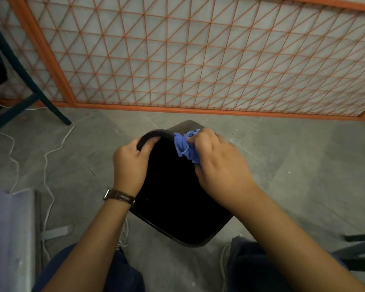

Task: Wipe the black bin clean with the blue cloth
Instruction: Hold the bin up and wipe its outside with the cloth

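The black bin stands on the grey floor between my knees, its dark opening facing up at me. My left hand, with a brown watch strap on the wrist, grips the bin's far-left rim corner. My right hand holds the bunched blue cloth pressed against the far rim, just right of the left hand. Part of the cloth is hidden under my fingers.
An orange mesh fence panel stands close behind the bin. A dark table leg is at the left, white cables trail over the floor, and a grey box sits at the lower left. A dark frame lies at the right.
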The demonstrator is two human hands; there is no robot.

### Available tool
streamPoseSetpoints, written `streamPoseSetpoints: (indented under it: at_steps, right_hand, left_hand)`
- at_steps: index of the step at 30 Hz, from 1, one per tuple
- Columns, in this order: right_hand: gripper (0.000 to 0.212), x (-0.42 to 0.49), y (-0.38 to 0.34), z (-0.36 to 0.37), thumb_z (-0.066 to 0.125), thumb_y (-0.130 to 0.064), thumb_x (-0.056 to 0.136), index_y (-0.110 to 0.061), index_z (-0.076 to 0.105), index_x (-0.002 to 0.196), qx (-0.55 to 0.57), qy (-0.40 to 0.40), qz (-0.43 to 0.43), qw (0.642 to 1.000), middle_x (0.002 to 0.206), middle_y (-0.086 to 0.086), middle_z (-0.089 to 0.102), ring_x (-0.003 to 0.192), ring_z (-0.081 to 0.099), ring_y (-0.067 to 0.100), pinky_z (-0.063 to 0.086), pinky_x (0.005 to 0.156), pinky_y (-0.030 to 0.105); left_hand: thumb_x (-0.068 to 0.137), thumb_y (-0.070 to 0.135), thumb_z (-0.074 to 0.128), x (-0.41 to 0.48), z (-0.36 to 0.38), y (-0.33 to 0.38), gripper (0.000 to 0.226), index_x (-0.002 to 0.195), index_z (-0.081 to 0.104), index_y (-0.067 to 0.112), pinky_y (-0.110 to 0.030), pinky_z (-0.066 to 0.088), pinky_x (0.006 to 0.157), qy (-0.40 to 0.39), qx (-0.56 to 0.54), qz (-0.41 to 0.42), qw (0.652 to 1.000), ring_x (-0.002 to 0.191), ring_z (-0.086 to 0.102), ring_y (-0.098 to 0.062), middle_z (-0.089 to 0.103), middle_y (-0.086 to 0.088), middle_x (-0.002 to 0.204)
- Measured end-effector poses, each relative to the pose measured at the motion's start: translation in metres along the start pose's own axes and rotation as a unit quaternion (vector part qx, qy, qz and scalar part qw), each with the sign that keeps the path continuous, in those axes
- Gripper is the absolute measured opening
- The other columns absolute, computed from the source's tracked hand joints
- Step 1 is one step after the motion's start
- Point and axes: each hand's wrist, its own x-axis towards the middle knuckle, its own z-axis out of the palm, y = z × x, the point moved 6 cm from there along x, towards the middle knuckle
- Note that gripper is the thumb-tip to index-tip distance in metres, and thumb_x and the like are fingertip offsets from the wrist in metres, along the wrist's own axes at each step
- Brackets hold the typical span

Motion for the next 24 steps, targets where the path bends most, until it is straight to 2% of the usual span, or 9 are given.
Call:
streamPoseSetpoints:
  at_steps: [3,5,8,10,12,15,18,20,24]
  right_hand:
    - [0.022,-0.01,0.011,-0.014,0.062,-0.006,0.072,-0.005,0.057,0.094,-0.011,0.018,0.007,1.0,0.091,0.014,0.057,0.067,0.054,0.034,0.046,0.054,0.042]
    - [0.026,-0.019,0.026,-0.021,0.052,-0.011,0.075,-0.008,0.053,0.102,0.035,0.039,0.043,0.998,0.097,0.014,0.055,0.077,0.053,0.029,0.043,0.062,0.035]
    - [0.032,-0.025,0.04,-0.019,0.05,-0.009,0.076,-0.01,0.053,0.108,0.101,0.08,0.1,0.987,0.099,0.004,0.048,0.085,0.045,0.016,0.03,0.069,0.018]
    - [0.035,-0.031,0.042,-0.019,0.054,-0.003,0.073,-0.012,0.054,0.107,0.124,0.135,0.156,0.971,0.099,-0.005,0.042,0.088,0.044,0.011,0.035,0.073,0.016]
    - [0.044,-0.04,0.04,-0.022,0.053,-0.003,0.072,-0.018,0.045,0.112,0.159,0.2,0.215,0.943,0.105,-0.006,0.039,0.092,0.043,0.005,0.035,0.079,0.006]
    - [0.044,-0.051,0.037,-0.021,0.05,-0.015,0.075,-0.023,0.038,0.116,0.177,0.219,0.254,0.925,0.109,-0.01,0.036,0.095,0.038,-0.005,0.031,0.081,-0.003]
    - [0.042,-0.05,0.032,-0.018,0.053,-0.023,0.077,-0.023,0.04,0.117,0.163,0.183,0.232,0.941,0.107,-0.012,0.04,0.097,0.043,-0.001,0.038,0.084,0.008]
    - [0.046,-0.051,0.024,-0.014,0.066,-0.014,0.073,-0.021,0.043,0.113,0.129,0.156,0.204,0.958,0.107,-0.003,0.05,0.094,0.05,0.011,0.048,0.077,0.026]
    - [0.05,-0.048,0.007,-0.001,0.072,-0.01,0.068,-0.016,0.047,0.111,0.079,0.129,0.173,0.973,0.102,0.008,0.06,0.078,0.059,0.025,0.052,0.057,0.035]
  left_hand:
    - [0.086,0.04,0.06,0.003,-0.012,-0.005,0.036,0.06,0.056,0.016,-0.031,0.037,0.053,0.04,-0.05,-0.026,0.998,0.049,0.046,-0.006,0.053,-0.004,0.054]
    - [0.086,0.041,0.06,0.006,-0.017,-0.01,0.034,0.057,0.053,0.025,-0.027,0.037,0.053,0.053,-0.079,-0.05,0.994,0.048,0.046,0.0,0.051,0.004,0.054]
    - [0.084,0.046,0.061,0.005,-0.008,-0.022,0.035,0.062,0.059,0.019,-0.032,0.04,0.06,0.046,-0.123,-0.089,0.987,0.058,0.049,-0.007,0.056,0.002,0.059]
    - [0.083,0.046,0.063,-0.002,0.001,-0.032,0.043,0.057,0.051,0.013,-0.03,0.035,0.056,0.049,-0.158,-0.132,0.977,0.055,0.043,-0.009,0.048,0.003,0.055]
    - [0.083,0.042,0.065,-0.008,0.006,-0.037,0.049,0.051,0.039,0.016,-0.027,0.032,0.051,0.063,-0.188,-0.166,0.966,0.048,0.037,-0.005,0.041,0.011,0.046]
    - [0.084,0.038,0.065,-0.016,0.014,-0.043,0.039,0.055,0.05,0.017,-0.021,0.042,0.055,0.072,-0.23,-0.198,0.95,0.051,0.049,-0.002,0.052,0.007,0.057]
    - [0.084,0.041,0.064,-0.024,0.024,-0.059,0.021,0.083,0.067,0.019,-0.021,0.051,0.074,0.061,-0.302,-0.251,0.918,0.08,0.065,-0.005,0.069,0.003,0.088]
    - [0.083,0.045,0.063,-0.027,0.026,-0.077,0.032,0.095,0.066,0.016,-0.025,0.051,0.074,0.063,-0.338,-0.298,0.891,0.088,0.066,-0.011,0.069,0.0,0.097]
    - [0.079,0.052,0.064,-0.023,0.032,-0.109,0.046,0.103,0.065,0.013,-0.033,0.051,0.085,0.047,-0.329,-0.347,0.877,0.097,0.065,-0.018,0.068,-0.005,0.108]
